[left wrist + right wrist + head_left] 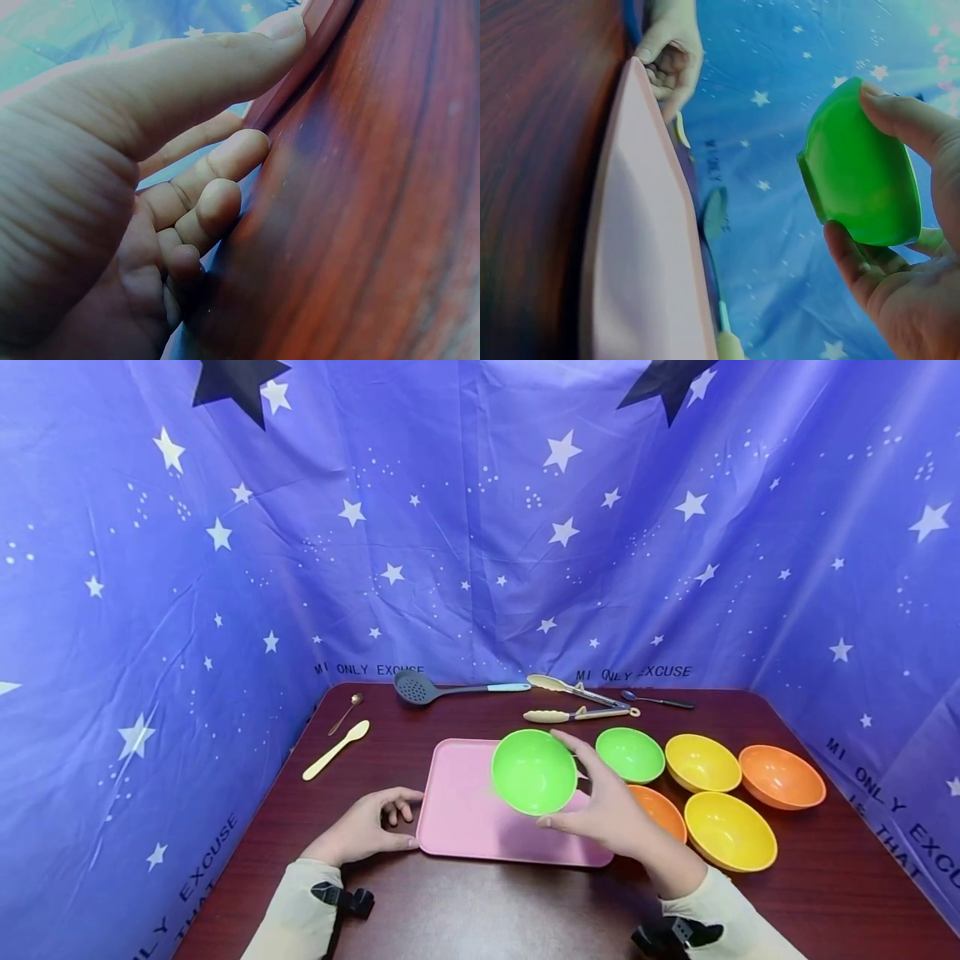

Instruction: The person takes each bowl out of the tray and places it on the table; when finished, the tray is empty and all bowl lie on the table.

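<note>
In the head view my right hand [611, 810] holds a light green bowl [534, 772] by its right side, thumb and fingers spread around the wall. The bowl is raised above a pink tray [461, 810], its inside facing the head camera. The right wrist view shows the same bowl [862, 172] from its outer side, apart from the tray. At the tray's left edge, my left hand [367, 827] touches the rim with the thumb and index finger. Its other fingers are loosely bent, as the left wrist view shows.
Right of the tray stand a second green bowl [630, 756], yellow bowls [731, 831] and orange bowls [780, 777]. A skimmer [416, 687], tongs [577, 714] and a small dark-handled spoon [660, 700] lie at the back. A cream spoon [337, 750] and a small metal spoon [347, 714] lie left.
</note>
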Action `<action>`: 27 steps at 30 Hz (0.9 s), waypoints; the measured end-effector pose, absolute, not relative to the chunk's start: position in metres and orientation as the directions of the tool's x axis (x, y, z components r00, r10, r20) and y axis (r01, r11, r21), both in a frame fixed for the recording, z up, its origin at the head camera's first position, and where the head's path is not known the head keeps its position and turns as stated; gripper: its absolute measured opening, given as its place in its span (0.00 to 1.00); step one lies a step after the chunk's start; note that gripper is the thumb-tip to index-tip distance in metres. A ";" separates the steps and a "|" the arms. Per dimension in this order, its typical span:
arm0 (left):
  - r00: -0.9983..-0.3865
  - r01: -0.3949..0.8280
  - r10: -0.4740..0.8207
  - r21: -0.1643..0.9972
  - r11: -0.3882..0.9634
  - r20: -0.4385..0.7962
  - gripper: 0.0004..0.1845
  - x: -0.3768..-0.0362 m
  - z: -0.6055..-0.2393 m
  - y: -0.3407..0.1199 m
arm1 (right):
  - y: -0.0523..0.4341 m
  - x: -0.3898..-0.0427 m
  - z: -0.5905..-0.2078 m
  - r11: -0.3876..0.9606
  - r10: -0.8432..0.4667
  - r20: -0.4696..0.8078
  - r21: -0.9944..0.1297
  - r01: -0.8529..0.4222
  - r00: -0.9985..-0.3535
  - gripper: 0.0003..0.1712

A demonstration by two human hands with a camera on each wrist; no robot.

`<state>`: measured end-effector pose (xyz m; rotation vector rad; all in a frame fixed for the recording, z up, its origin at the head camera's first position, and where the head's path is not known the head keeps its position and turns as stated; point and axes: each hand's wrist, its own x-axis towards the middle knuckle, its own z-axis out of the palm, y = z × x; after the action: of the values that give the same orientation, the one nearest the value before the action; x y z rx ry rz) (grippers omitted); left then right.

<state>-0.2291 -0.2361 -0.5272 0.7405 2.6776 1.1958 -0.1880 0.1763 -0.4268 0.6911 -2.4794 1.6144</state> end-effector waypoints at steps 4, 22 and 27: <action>-0.878 0.377 0.472 0.724 0.577 0.081 0.36 -0.229 -0.527 -0.236 | 0.196 -0.182 -0.420 0.340 -0.279 0.321 -0.848 -0.406 -0.905 0.67; -0.882 0.366 0.464 0.738 0.566 0.082 0.36 -0.230 -0.528 -0.235 | 0.278 -0.161 -0.414 0.388 -0.114 0.385 -0.832 -0.397 -0.916 0.65; -0.882 0.369 0.464 0.734 0.570 0.082 0.36 -0.230 -0.528 -0.235 | 0.294 -0.155 -0.418 0.445 -0.059 0.383 -0.817 -0.368 -0.922 0.65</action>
<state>-0.2302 -0.2349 -0.5281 0.7133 2.6759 1.2087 -0.1554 0.2939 -0.4181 0.3664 -2.4011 1.4678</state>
